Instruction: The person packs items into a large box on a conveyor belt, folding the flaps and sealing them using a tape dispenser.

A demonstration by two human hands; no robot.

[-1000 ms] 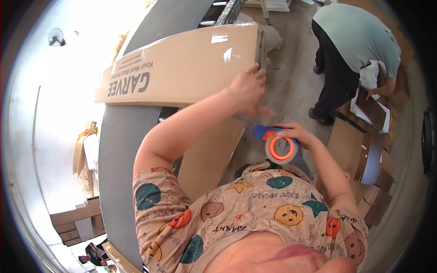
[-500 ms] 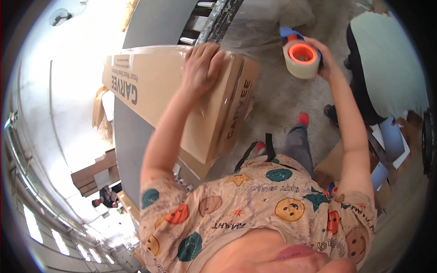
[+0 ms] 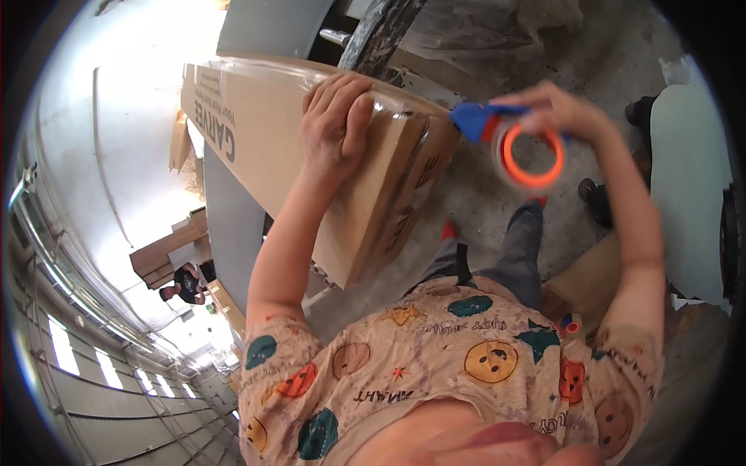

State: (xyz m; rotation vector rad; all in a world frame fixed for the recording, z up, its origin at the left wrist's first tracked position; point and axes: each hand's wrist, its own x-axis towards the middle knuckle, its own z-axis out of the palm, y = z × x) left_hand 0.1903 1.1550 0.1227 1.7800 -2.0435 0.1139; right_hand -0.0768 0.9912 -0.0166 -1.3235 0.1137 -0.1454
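A worker in a tan shirt (image 3: 435, 349) printed with smiling faces and stars steadies a long brown carton (image 3: 373, 186) on a grey worktop (image 3: 233, 194), the 2 hands well apart. The left hand (image 3: 334, 124) lies against the carton near its upper edge, fingers bent and thumb alongside; whether it grips or only presses cannot be told. The right hand (image 3: 563, 113), slightly blurred, is closed around a tape dispenser (image 3: 531, 155) with a blue body and an orange-cored roll, held just beside the carton's near end. The dispenser's blue tip sits close to the upper corner there, though contact between the 2 cannot be made out. Glossy clear tape (image 3: 311, 70) runs along the carton's upper side, and dark lettering marks its faces. Beyond the box, a worn metal beam (image 3: 381, 35) stands beside a shiny roller (image 3: 334, 36), with crumpled plastic sheeting (image 3: 497, 23) on the concrete floor (image 3: 482, 194). The worker's grey trousers (image 3: 521, 248) and red footwear (image 3: 449, 230) show below. At right, a co-worker in a pale green top (image 3: 688, 179) is partly in view; in the left background, another person in a dark top (image 3: 186, 283) appears near stacked brown boards.
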